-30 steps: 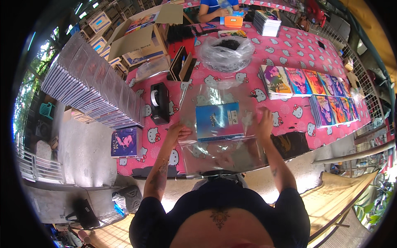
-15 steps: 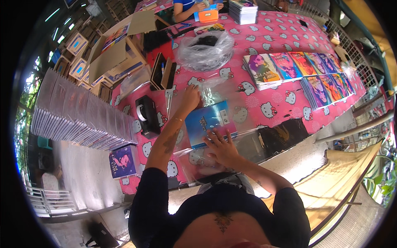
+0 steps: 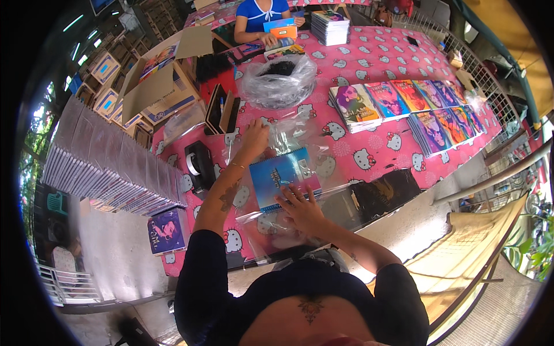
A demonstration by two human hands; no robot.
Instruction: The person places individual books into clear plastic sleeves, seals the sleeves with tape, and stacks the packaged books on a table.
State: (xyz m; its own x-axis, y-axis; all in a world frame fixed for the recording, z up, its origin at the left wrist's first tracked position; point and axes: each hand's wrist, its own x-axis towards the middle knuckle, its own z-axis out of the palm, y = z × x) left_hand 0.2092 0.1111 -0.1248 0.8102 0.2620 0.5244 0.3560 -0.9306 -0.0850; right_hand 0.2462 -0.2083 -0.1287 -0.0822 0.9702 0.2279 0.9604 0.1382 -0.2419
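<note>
Grip of the right hand (image 3: 303, 212) is loose and open: its fingers are spread over the lower right part of a blue spiral notebook (image 3: 266, 180). About the left hand (image 3: 255, 140) I cannot tell whether its fingers pinch something; it is placed just beyond the notebook's upper left corner, at the clear plastic sheet (image 3: 283, 134). The notebook lies on the near part of the pink patterned desk (image 3: 378, 147), and the plastic extends past its far and near edges. Whether one layer passes over the cover, I cannot say with certainty.

As for progress, I judge that the notebook is already positioned with the sheet, but the wide margins lie loose and are not folded around it, so this part looks undone. To the left, a black tape dispenser (image 3: 198, 167) stands near, apart from both hands. Farther left there is a long row of notebooks (image 3: 109, 155), which seem covered with shiny film and so probably finished. On the right, colourful books (image 3: 355, 106) lie in stacks.
</note>
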